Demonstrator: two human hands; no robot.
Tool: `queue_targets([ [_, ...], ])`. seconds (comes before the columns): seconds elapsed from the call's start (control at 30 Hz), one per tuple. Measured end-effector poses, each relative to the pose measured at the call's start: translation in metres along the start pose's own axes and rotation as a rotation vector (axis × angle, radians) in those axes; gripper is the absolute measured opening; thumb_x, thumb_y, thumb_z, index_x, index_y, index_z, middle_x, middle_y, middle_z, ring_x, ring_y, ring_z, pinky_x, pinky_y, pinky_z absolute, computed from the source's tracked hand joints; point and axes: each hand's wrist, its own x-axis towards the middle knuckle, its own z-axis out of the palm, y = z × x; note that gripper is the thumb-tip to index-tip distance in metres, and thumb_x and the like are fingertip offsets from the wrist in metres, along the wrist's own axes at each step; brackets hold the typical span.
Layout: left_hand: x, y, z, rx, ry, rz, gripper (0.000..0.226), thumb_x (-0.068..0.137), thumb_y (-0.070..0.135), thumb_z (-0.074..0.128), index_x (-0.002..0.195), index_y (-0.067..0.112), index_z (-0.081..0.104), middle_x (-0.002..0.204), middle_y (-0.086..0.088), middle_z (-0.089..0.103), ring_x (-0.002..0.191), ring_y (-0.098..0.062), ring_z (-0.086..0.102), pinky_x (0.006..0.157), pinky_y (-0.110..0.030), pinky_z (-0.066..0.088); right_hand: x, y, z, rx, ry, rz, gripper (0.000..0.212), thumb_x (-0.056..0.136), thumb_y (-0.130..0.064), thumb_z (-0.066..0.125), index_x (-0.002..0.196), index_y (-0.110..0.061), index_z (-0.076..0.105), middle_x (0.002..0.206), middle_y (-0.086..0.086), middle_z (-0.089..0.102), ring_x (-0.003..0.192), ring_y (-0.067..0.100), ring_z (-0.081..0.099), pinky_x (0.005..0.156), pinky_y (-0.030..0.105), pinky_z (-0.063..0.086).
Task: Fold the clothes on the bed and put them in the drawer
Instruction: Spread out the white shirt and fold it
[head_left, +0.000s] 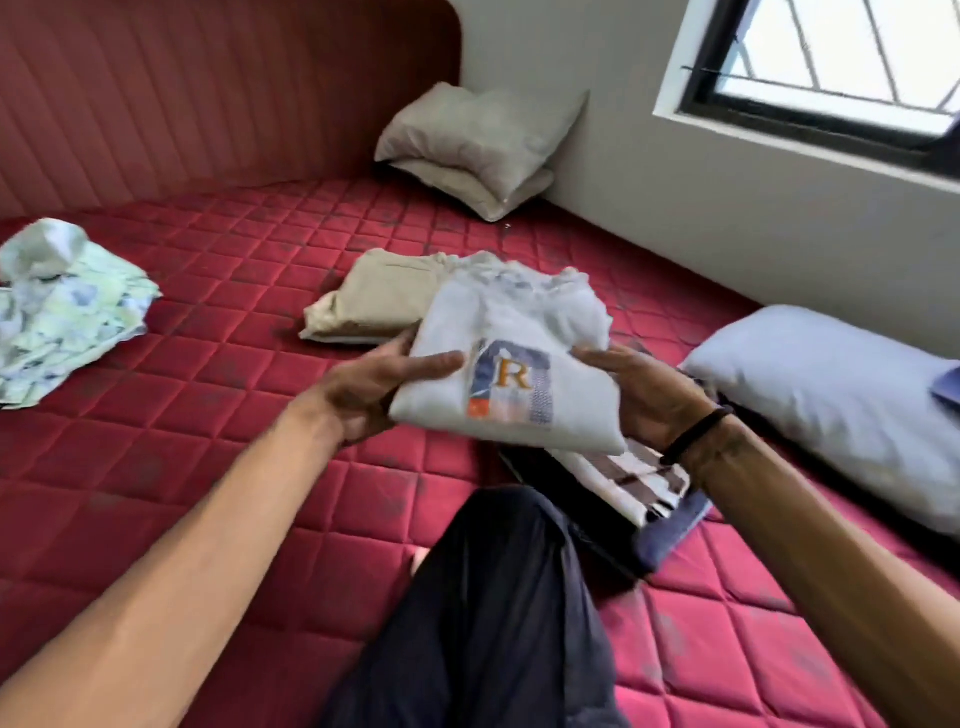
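Both hands, left (374, 387) and right (649, 395), are closed on the sides of a folded white shirt (514, 358), lifted just above the bed (234, 415). Under it lies what looks like a stack (628, 483) of folded clothes. A folded tan piece (374, 301) sits just behind; a crumpled floral one (62, 312) waits at far left. Likely step: stacking. Next, lower it squarely, then fold the floral one.

Hidden and cut-off parts

The folded white shirt (511, 358) covers most of the striped pile (631, 480) beneath the hands and the tan garment's (379, 301) near corner; the floral cloth (62, 312), far left of them, runs off-frame.
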Motion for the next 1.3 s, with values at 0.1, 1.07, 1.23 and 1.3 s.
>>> queue_targets([
  [0.1, 0.054, 0.003, 0.041, 0.034, -0.053, -0.028, 0.050, 0.091, 0.000, 0.068, 0.139, 0.007, 0.058, 0.135, -0.019, 0.065, 0.111, -0.030, 0.070, 0.092, -0.038, 0.060, -0.022, -0.010, -0.057, 0.025, 0.198, -0.131, 0.070, 0.074, -0.026, 0.088, 0.137, -0.009, 0.062, 0.141, 0.017, 0.061, 0.116, 0.031, 0.060, 0.100, 0.046, 0.049],
  [1.07, 0.101, -0.117, 0.041, 0.676, 0.692, 0.102, 0.009, 0.079, 0.028, 0.083, 0.084, 0.021, 0.082, 0.082, 0.003, 0.079, 0.078, -0.008, 0.071, 0.077, -0.021, 0.052, -0.016, 0.099, -0.042, -1.728, 0.361, -0.236, 0.077, 0.088, -0.079, 0.024, 0.157, -0.045, 0.030, 0.171, -0.004, 0.014, 0.158, 0.026, 0.008, 0.122, 0.061, 0.016],
  [1.23, 0.062, -0.092, -0.022, 0.691, 0.732, 0.108, 0.018, 0.081, 0.033, 0.078, 0.086, 0.016, 0.082, 0.084, 0.000, 0.079, 0.073, -0.005, 0.067, 0.071, -0.027, 0.050, 0.018, 0.085, -0.009, -1.842, 0.433, -0.223, 0.047, 0.090, -0.070, 0.043, 0.122, -0.039, 0.060, 0.144, -0.001, 0.049, 0.139, 0.029, 0.040, 0.111, 0.060, 0.031],
  [1.3, 0.040, -0.092, -0.055, 0.728, 0.772, 0.033, 0.024, 0.078, 0.040, 0.072, 0.088, 0.020, 0.082, 0.080, 0.007, 0.075, 0.084, -0.012, 0.072, 0.072, -0.024, 0.048, 0.032, 0.088, 0.010, -1.751, 0.469, -0.361, 0.038, 0.088, -0.060, 0.060, 0.109, -0.030, 0.069, 0.124, 0.008, 0.063, 0.120, 0.036, 0.057, 0.101, 0.057, 0.040],
])
